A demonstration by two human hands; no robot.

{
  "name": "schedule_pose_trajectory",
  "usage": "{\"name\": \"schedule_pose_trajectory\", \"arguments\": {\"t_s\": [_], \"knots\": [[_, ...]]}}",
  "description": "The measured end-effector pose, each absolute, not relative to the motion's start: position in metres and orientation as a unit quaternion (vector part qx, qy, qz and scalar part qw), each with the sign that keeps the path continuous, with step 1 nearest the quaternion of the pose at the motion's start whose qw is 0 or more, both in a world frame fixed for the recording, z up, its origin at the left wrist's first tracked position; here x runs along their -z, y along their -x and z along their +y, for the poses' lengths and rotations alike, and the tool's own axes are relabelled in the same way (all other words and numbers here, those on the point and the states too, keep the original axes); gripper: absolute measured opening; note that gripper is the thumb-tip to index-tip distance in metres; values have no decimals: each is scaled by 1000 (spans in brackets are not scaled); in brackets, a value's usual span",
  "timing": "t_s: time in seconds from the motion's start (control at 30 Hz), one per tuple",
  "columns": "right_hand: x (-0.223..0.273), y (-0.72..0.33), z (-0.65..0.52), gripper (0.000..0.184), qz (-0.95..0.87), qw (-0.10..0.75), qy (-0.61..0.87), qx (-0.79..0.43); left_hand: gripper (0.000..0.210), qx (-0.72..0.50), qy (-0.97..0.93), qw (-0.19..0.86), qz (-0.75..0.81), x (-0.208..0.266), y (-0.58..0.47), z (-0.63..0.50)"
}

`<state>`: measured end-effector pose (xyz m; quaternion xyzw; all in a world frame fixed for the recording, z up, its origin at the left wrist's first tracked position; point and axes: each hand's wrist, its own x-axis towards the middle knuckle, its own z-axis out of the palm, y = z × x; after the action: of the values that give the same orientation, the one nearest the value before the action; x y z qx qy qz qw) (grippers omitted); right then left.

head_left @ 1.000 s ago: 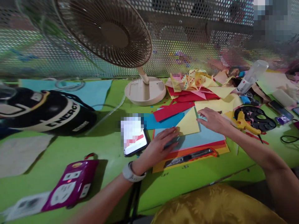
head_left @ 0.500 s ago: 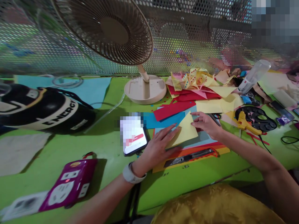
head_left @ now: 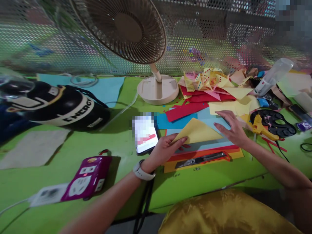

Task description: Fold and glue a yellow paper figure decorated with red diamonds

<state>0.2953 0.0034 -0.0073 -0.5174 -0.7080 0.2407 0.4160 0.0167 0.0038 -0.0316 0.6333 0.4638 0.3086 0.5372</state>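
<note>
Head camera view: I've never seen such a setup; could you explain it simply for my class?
There is no robot here. The picture comes from one camera worn on the head, looking forward and down at the wearer's own left hand and right hand. The left holds a yellow paper; the right is open near its other end. Below lie stacked coloured sheets with a cutter knife on their near edge. Also on the green table are a lit phone, a fan, a black bottle and a yellow glue gun.

Legible: "ENERGY", dark capitals on the pale band of the black bottle [head_left: 67, 105]. Illegible: smaller print lower on the bottle; white labels on the purple device [head_left: 98, 170].
</note>
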Motion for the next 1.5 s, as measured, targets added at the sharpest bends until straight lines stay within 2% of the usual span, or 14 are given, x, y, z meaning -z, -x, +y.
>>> {"name": "schedule_pose_trajectory", "arguments": {"t_s": [0.17,0.3,0.4,0.47,0.53,0.6,0.7,0.73,0.8,0.87,1.0,1.07,1.2,1.5], "knots": [[16,-287,-1,59,-627,310,483,-526,48,-306,-541,613,488,28,-18,5],[20,-285,0,66,-564,336,472,-588,57,-359,-460,620,525,22,-16,12],[21,-289,0,61,-607,335,488,-529,64,-363,-458,614,531,17,-16,14],[21,-291,-2,51,-681,337,511,-403,66,-358,-466,610,532,15,-19,13],[19,-291,-6,45,-760,323,517,-224,68,-354,-461,614,534,15,-22,12],[18,-287,-11,43,-825,275,487,-84,68,-347,-451,624,535,18,-26,11],[18,-279,-13,29,-885,189,425,-5,66,-328,-448,636,536,23,-29,11],[19,-277,-13,24,-896,170,409,7,65,-321,-451,637,537,25,-29,12],[23,-276,-11,26,-910,142,388,26,60,-297,-480,630,534,29,-26,13],[27,-277,-8,29,-919,122,375,33,53,-275,-571,564,530,32,-21,15],[36,-283,-4,25,-925,87,370,28,39,-297,-806,223,460,38,-15,15],[38,-284,-4,23,-925,81,371,23,31,-276,-877,123,374,39,-18,14],[36,-283,-7,20,-918,85,388,2,24,-203,-934,108,272,41,-30,16],[37,-279,-8,24,-873,126,463,-91,26,-239,-891,197,331,47,-36,20]]}}
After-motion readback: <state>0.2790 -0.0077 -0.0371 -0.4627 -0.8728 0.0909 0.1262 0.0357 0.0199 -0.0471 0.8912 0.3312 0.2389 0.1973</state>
